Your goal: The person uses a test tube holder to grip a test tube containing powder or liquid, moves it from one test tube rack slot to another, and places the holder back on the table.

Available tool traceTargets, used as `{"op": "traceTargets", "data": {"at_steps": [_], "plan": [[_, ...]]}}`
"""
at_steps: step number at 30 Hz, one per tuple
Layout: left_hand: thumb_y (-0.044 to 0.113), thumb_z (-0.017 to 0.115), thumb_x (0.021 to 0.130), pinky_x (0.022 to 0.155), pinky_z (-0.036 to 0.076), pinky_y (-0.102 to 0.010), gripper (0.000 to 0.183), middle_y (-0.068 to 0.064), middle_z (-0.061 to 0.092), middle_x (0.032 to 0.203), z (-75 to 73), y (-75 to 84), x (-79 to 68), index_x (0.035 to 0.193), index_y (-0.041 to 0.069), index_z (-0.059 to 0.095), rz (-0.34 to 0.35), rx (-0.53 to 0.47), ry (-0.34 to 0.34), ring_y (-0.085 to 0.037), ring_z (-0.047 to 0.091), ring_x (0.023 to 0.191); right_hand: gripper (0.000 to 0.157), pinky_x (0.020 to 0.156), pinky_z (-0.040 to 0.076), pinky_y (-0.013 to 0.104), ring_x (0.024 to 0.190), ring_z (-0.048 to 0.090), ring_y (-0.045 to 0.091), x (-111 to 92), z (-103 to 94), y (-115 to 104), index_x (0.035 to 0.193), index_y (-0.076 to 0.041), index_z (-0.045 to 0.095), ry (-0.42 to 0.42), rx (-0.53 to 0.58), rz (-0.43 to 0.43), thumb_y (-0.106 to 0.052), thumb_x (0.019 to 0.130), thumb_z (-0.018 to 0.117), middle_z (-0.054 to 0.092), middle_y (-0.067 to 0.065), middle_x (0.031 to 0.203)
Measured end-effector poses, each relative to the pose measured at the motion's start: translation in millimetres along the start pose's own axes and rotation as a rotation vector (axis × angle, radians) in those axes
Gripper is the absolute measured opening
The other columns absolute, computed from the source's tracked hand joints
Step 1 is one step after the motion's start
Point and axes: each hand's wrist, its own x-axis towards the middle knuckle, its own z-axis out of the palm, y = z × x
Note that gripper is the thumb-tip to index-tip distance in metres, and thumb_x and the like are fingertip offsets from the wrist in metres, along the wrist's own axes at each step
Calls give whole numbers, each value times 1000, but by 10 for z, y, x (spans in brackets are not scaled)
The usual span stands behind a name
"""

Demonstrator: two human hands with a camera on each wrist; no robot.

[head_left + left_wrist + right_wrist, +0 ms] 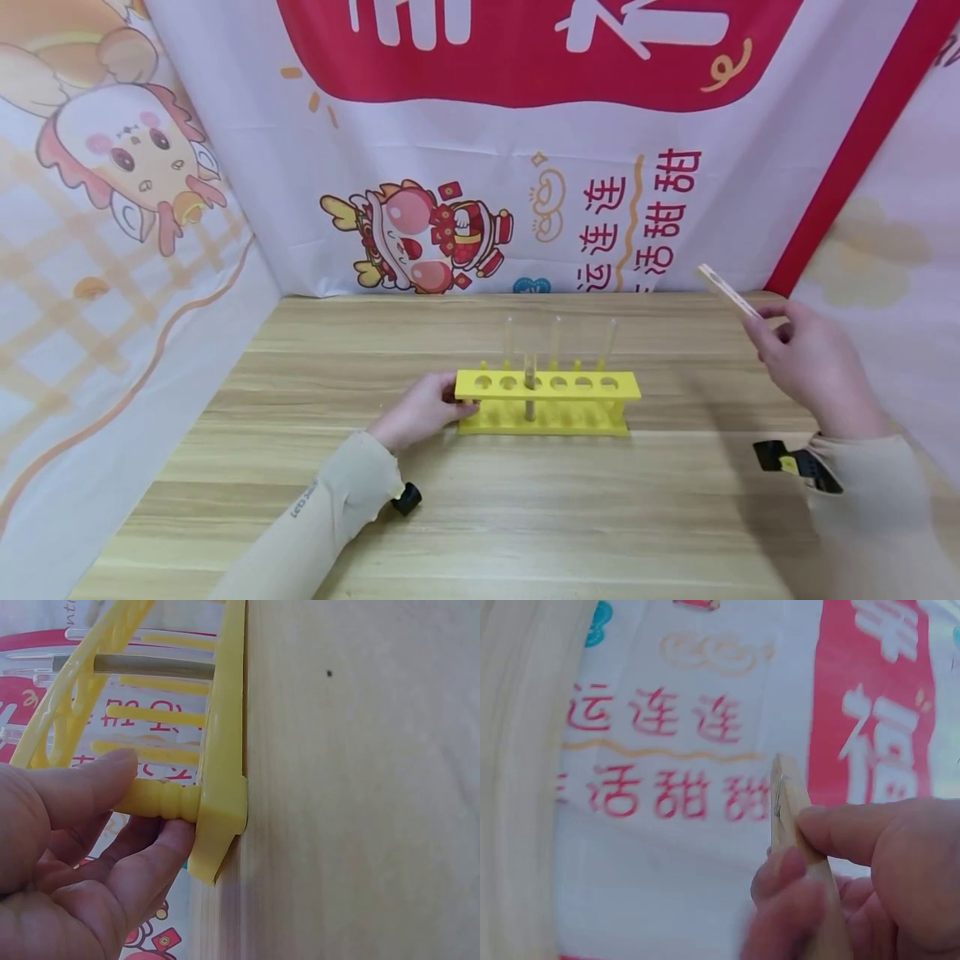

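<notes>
A yellow test tube rack (628, 387) stands on the table. My left hand (420, 412) holds its left end, thumb and fingers about the ridged yellow end post (154, 799). One test tube (530, 408) with greyish contents sits upright in a hole of the rack. Behind it, several clear tubes stand over the pegs at the back, such as the tube (556, 342) near the middle. Off to the right, raised above the table, my right hand (817, 367) pinches a wooden test tube holder (726, 289). Its metal spring (778, 799) shows in the right wrist view.
The wood-grain table (525, 517) runs back to a printed white cloth (465, 133) with red patterns. More cloth (112, 275) hangs along the left side, and another panel (877, 250) closes off the right, near my right hand.
</notes>
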Motion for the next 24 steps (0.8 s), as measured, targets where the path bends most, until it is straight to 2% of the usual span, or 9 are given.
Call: {"op": "traceTargets", "data": {"at_steps": [2,5,10,18,21,24], "plan": [[15,72,93,88,50,-37,21,3,68,106,2,1,-3,113,15,68,-5,-1,1,-18,60,95,43,48,39,34,59,46,24,-53,-12,-113,127,-3,53,39,-18,-52,-39,103,50,54,9,72],[16,72,93,88,50,-37,22,3,68,106,-4,4,-3,114,16,68,-11,5,2,-18,60,95,36,47,36,33,55,43,22,-120,-16,-244,124,-3,58,91,-12,-148,-31,103,54,51,8,68],[17,72,93,89,50,-39,23,4,68,107,-16,16,10,115,17,68,-22,10,-6,-18,60,95,29,43,34,31,51,40,19,-224,39,-440,114,-4,64,77,-14,-245,-30,101,59,46,4,64],[18,72,93,91,49,-40,22,4,68,107,-16,34,25,115,17,68,-39,28,5,-18,60,96,13,42,31,27,49,35,11,-325,345,-722,100,-7,67,102,-28,-499,-19,96,67,41,-5,60],[18,72,93,92,49,-40,23,4,68,107,-11,32,15,115,17,68,-47,29,5,-18,60,96,11,42,31,26,48,35,9,-359,477,-792,100,-7,66,78,-15,-537,-18,96,67,41,-6,61],[19,72,93,92,49,-41,22,4,68,107,-5,29,9,115,18,68,-48,30,7,-18,60,97,10,43,32,26,49,35,8,-389,592,-848,99,-6,67,92,-20,-562,-14,93,70,43,-6,61]]}}
